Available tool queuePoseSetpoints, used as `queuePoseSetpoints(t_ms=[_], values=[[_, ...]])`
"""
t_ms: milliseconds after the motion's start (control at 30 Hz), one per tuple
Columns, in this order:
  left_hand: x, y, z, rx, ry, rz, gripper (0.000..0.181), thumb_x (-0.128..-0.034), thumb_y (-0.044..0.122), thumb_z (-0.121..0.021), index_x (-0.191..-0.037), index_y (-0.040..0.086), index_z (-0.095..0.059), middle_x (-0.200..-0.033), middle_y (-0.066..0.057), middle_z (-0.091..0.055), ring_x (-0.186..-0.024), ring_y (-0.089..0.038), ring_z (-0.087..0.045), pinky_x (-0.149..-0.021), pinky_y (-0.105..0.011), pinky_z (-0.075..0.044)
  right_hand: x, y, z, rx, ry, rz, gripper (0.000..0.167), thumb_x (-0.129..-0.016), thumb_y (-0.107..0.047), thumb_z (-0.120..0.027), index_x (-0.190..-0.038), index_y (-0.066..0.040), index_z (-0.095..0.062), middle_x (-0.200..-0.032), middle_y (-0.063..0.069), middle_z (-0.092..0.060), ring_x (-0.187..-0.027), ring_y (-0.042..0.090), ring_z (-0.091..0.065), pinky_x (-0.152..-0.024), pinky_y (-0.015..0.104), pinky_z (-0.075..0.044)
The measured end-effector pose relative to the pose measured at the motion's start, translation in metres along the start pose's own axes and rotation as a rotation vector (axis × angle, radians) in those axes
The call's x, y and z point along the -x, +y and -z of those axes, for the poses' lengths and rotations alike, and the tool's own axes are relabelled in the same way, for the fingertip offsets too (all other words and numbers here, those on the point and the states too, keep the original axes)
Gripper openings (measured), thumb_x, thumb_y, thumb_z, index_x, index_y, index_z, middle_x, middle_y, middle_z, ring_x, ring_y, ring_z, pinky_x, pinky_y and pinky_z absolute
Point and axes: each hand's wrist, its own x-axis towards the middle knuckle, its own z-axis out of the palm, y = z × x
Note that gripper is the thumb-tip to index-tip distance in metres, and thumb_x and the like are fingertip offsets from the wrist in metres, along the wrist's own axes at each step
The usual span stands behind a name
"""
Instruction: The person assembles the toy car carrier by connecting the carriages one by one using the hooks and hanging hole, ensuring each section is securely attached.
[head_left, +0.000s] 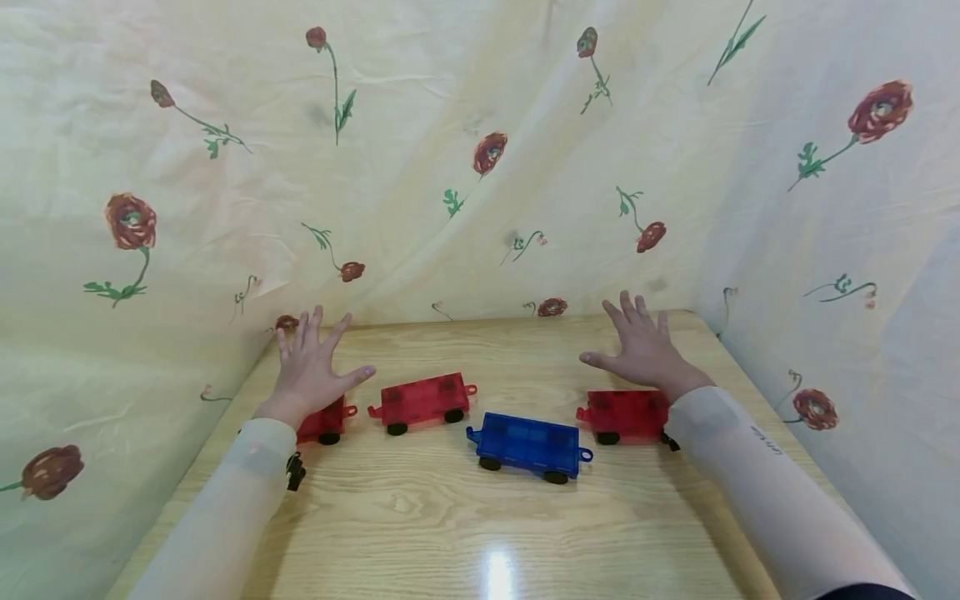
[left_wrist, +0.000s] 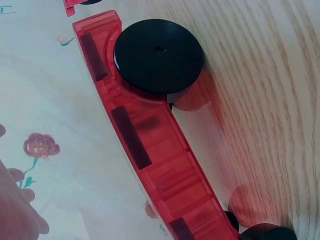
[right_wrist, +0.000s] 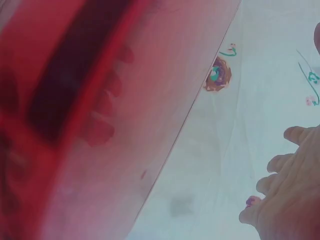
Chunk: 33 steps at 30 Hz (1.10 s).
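Fingers spread and straight, my left hand hovers by a red toy train wagon, whose left part is hidden behind the wrist. That wagon's side and black wheel fill much of the left wrist view. My right hand, also spread and holding nothing, is above and behind another red toy train wagon, partly covered by the forearm. Between the hands stand a third red wagon and a blue wagon, each with a hook and a ring at its ends. The four are apart.
The wagons stand on a light wood-grain table. Cream cloth with printed red flowers hangs behind the table and along both sides. A bright light reflection lies near the table's front.
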Motion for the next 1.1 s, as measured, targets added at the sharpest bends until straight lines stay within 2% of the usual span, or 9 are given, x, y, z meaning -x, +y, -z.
queuePoseSetpoints(t_ms=[367,667,767,933,1100], values=[[0.004,-0.006,0.002,0.027,-0.004,0.027,0.106,-0.0874,0.082,-0.060,-0.170,0.032,-0.015,-0.174,-0.020,0.002,-0.158,-0.047,0.003,-0.116,-0.073,0.016,-0.005,-0.013,-0.006,-0.040,0.002,0.031,0.119,-0.088,-0.081,-0.059,-0.168,-0.006,-0.011,-0.173,0.024,0.004,-0.158,0.047,0.008,-0.118,0.072,0.012],[0.016,-0.018,0.001,0.092,-0.003,0.040,0.105,-0.0889,0.076,-0.064,-0.170,0.031,-0.015,-0.173,-0.022,-0.003,-0.156,-0.049,-0.005,-0.117,-0.070,0.016,-0.010,-0.042,-0.011,-0.085,-0.027,0.078,0.117,-0.088,-0.076,-0.065,-0.168,-0.006,-0.018,-0.173,0.022,-0.006,-0.158,0.045,-0.002,-0.121,0.069,0.007],[0.022,-0.019,0.001,0.114,-0.011,0.037,0.103,-0.0900,0.071,-0.068,-0.170,0.027,-0.018,-0.172,-0.024,-0.004,-0.155,-0.051,-0.008,-0.118,-0.071,0.012,-0.011,-0.056,-0.011,-0.106,-0.042,0.101,0.116,-0.088,-0.074,-0.069,-0.167,-0.007,-0.019,-0.173,0.021,-0.009,-0.158,0.045,-0.007,-0.123,0.067,0.003],[0.033,-0.023,-0.001,0.154,-0.010,0.034,0.102,-0.0897,0.064,-0.074,-0.168,0.019,-0.025,-0.171,-0.025,-0.008,-0.152,-0.055,-0.013,-0.118,-0.074,0.005,-0.011,-0.079,-0.012,-0.134,-0.055,0.136,0.113,-0.087,-0.071,-0.072,-0.168,-0.011,-0.021,-0.172,0.019,-0.019,-0.156,0.045,-0.017,-0.122,0.068,-0.013],[0.044,-0.027,-0.003,0.200,-0.034,0.051,0.103,-0.0892,0.060,-0.077,-0.168,0.018,-0.026,-0.171,-0.026,-0.009,-0.151,-0.058,-0.014,-0.118,-0.076,-0.001,-0.011,-0.104,-0.011,-0.176,-0.089,0.164,0.111,-0.086,-0.066,-0.077,-0.167,-0.012,-0.024,-0.170,0.016,-0.025,-0.154,0.044,-0.023,-0.120,0.067,-0.024]])
